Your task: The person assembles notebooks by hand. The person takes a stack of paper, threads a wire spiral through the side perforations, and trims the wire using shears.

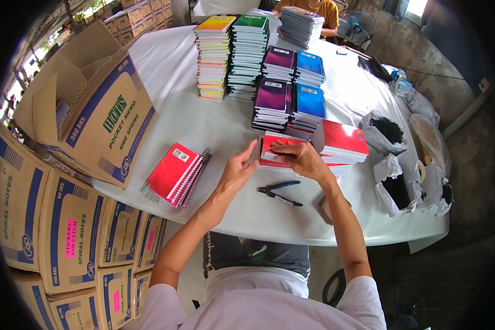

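The red spiral notebook lay on the tabletop, long axis left to right. The right hand pinched its top edge; the left hand, fingers loosely spread, touched its left end.

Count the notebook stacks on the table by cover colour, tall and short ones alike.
Red stacks: 3 (fanned pile, pile under the hands, pile at right)
Purple stacks: 2
Blue stacks: 2
Yellow-topped stack: 1
Green-topped stack: 1
Total: 9
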{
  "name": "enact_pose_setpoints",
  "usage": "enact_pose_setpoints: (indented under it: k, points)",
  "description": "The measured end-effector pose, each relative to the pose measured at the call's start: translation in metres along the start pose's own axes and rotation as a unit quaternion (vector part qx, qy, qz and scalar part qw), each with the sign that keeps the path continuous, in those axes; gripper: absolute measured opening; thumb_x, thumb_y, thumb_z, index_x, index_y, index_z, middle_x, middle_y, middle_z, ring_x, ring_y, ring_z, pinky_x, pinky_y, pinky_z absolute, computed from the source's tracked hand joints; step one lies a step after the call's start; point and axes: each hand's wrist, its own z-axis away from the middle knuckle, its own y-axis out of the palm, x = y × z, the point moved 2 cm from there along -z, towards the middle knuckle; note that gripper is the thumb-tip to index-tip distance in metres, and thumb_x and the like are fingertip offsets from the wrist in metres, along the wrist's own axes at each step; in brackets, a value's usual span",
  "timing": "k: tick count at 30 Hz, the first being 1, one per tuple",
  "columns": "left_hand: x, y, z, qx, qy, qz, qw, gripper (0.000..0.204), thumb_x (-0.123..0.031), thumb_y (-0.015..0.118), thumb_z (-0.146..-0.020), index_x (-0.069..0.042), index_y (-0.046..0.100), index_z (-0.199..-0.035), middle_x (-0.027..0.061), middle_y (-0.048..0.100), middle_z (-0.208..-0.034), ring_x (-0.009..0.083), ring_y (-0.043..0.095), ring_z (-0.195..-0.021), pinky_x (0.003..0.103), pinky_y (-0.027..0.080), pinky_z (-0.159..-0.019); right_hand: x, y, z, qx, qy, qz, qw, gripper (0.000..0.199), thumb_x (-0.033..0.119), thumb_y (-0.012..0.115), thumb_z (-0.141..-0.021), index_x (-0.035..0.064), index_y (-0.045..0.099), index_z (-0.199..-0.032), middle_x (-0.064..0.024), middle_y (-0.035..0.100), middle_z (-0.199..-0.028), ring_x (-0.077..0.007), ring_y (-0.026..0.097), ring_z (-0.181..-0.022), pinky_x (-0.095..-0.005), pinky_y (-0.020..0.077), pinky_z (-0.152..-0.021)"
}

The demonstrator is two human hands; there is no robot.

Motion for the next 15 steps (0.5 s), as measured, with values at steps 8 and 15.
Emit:
enact_pose_setpoints:
  k: [8,15]
  points:
    - [0.002,-0.001,0.002,0.002,-0.007,0.008,1.000,0.061,-0.001,0.056,-0.095,-0.003,0.031,-0.151,0.0205,0.030,-0.156,0.0266,0.030,-0.145,0.036,0.025,-0.118,0.001,0.002,0.003,0.031,0.050,0.010,0.998,0.037,0.006,0.073,-0.082,0.0040,0.068,-0.118,-0.0123,0.066,-0.123,-0.0315,0.059,-0.121,-0.0384,0.0512,-0.099]
    - [0.010,-0.004,-0.001,0.008,0.013,-0.011,1.000,0.062,-0.002,0.057,-0.095,-0.005,0.032,-0.151,0.0197,0.030,-0.157,0.0314,0.031,-0.144,0.038,0.026,-0.118,-0.013,0.013,0.010,-0.067,-0.112,0.108,0.985,0.034,0.005,0.067,-0.087,-0.0012,0.064,-0.120,-0.0174,0.069,-0.113,-0.0365,0.066,-0.101,-0.0414,0.0534,-0.089]
